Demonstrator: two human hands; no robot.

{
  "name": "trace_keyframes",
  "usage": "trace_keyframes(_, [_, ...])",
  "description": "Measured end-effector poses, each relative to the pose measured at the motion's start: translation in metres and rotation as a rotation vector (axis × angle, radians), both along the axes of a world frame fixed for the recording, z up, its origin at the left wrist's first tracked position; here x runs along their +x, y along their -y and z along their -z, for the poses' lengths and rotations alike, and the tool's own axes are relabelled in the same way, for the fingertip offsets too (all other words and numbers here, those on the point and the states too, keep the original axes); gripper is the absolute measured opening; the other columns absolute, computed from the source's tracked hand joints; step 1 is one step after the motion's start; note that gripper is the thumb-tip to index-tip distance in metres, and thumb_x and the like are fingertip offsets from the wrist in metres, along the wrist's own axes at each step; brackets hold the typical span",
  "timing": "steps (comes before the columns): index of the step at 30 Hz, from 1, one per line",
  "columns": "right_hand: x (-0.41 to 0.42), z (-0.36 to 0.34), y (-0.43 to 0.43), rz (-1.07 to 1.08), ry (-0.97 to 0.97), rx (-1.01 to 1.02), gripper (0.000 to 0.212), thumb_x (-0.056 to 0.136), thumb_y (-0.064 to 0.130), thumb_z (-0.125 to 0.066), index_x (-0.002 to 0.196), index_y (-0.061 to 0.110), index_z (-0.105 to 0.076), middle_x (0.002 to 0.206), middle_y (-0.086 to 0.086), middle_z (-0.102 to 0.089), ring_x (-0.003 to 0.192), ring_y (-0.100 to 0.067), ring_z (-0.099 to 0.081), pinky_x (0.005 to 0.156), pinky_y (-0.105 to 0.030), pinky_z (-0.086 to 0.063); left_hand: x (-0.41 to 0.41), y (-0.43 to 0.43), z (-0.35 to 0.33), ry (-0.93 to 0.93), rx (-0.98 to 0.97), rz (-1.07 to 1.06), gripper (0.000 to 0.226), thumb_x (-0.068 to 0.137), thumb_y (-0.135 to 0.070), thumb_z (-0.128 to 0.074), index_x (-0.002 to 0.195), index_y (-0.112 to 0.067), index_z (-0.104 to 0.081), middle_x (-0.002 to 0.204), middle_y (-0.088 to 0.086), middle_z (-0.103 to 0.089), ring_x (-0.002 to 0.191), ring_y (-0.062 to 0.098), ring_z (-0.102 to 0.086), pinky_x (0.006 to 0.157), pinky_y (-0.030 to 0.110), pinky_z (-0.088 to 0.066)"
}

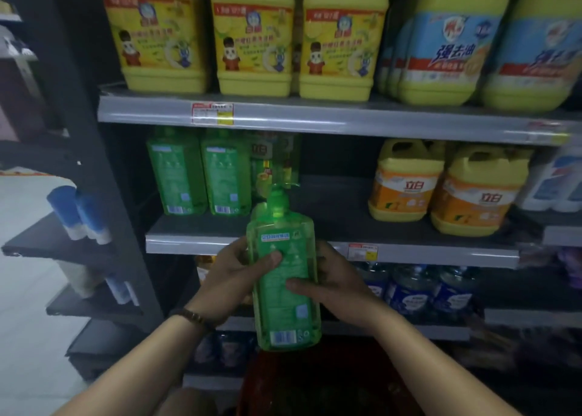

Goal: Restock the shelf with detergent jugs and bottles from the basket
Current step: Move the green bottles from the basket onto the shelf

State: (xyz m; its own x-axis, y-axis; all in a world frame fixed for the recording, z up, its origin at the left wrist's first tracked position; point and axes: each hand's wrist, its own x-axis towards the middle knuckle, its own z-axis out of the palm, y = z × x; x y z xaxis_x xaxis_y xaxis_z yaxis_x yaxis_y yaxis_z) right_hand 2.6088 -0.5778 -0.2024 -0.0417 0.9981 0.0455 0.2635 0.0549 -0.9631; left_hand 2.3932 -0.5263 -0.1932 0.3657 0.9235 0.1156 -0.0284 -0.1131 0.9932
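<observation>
Middle shelf (333, 209): there's an open gap at 1 o'clock from your bottle, between the green row and the orange-label jugs (441, 192). I reckon that's your slot.
Basket (315, 381): red, down at 6 o'clock. It's too dark to tell what's left in it.
Green row (201, 173): at 11 o'clock, two of them with barcodes facing out.
Pump bottle (285, 277): it's upright in the air, just in front of the shelf edge. It's see-through green and I can't read the fill level. Slide it in base-flat beside the row and mind the pump under the upper shelf.
Left hand (231, 274): wrapped round the bottle's left side, thumb on the label.
Right hand (335, 278): gripping the right side, thumb lower down.
</observation>
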Motion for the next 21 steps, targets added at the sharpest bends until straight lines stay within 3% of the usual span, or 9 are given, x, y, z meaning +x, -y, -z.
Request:
trace_keyframes(5, [-0.003, -0.022, -0.034, 0.065, -0.085, 0.046, 0.055, 0.085, 0.022, -0.090, 0.133, 0.024, -0.063, 0.119, 0.004, -0.080, 0.108, -0.015, -0.078, 0.097, -0.049, -0.062, 0.009, -0.027, -0.027, 0.021, 0.049, 0.031, 0.046, 0.093, -0.035, -0.075, 0.136, -0.021, -0.064, 0.129, 0.002, -0.075, 0.119, 0.025, -0.072, 0.103, 0.054, -0.056])
trace_keyframes(7, [-0.004, -0.029, -0.052, 0.098, -0.115, 0.040, 0.058, 0.081, 0.025, -0.093, 0.131, 0.022, -0.064, 0.116, 0.003, -0.081, 0.105, -0.018, -0.079, 0.095, -0.050, -0.063, 0.010, -0.037, -0.034, -0.008, 0.069, 0.036, 0.044, 0.097, -0.030, -0.070, 0.139, -0.025, -0.060, 0.131, -0.005, -0.074, 0.121, 0.018, -0.071, 0.104, 0.047, -0.057])
trace_keyframes(10, [-0.003, -0.040, -0.079, 0.154, -0.147, 0.014, 0.056, 0.078, 0.027, -0.095, 0.126, 0.021, -0.067, 0.111, 0.002, -0.082, 0.099, -0.018, -0.080, 0.091, -0.045, -0.064, 0.008, -0.052, -0.033, -0.056, 0.128, 0.016, 0.044, 0.100, -0.026, -0.070, 0.139, -0.036, -0.054, 0.124, -0.026, -0.073, 0.111, -0.003, -0.071, 0.094, 0.025, -0.060])
trace_keyframes(12, [-0.002, -0.048, -0.095, 0.185, -0.187, -0.017, 0.047, 0.081, 0.022, -0.093, 0.121, 0.019, -0.070, 0.108, -0.002, -0.083, 0.093, -0.019, -0.081, 0.083, -0.040, -0.065, 0.004, -0.060, -0.029, -0.123, 0.163, -0.017, 0.054, 0.096, -0.029, -0.075, 0.142, -0.039, -0.049, 0.125, -0.032, -0.069, 0.112, -0.003, -0.070, 0.092, 0.025, -0.061])
trace_keyframes(16, [-0.005, -0.063, -0.123, 0.211, -0.209, -0.044, 0.036, 0.084, 0.021, -0.090, 0.114, 0.016, -0.071, 0.103, -0.004, -0.083, 0.085, -0.021, -0.081, 0.066, -0.037, -0.066, 0.001, -0.073, -0.034, -0.261, 0.232, -0.001, 0.056, 0.094, -0.024, -0.079, 0.133, -0.051, -0.050, 0.124, -0.038, -0.067, 0.115, -0.006, -0.068, 0.095, 0.023, -0.057])
trace_keyframes(19, [-0.004, -0.069, -0.144, 0.215, -0.205, -0.008, 0.042, 0.083, 0.017, -0.091, 0.118, 0.012, -0.068, 0.107, -0.007, -0.082, 0.086, -0.022, -0.081, 0.062, -0.036, -0.065, 0.002, -0.085, -0.042, -0.294, 0.224, -0.008, 0.055, 0.096, -0.018, -0.075, 0.116, -0.058, -0.043, 0.101, -0.060, -0.056, 0.099, -0.025, -0.062, 0.081, 0.003, -0.050])
trace_keyframes(21, [-0.002, -0.071, -0.157, 0.208, -0.204, 0.023, 0.044, 0.083, 0.013, -0.090, 0.119, 0.011, -0.066, 0.109, -0.008, -0.082, 0.087, -0.020, -0.081, 0.061, -0.031, -0.063, 0.003, -0.096, -0.044, -0.313, 0.221, -0.025, 0.057, 0.096, -0.018, -0.075, 0.117, -0.057, -0.040, 0.098, -0.057, -0.057, 0.096, -0.023, -0.062, 0.077, 0.001, -0.048])
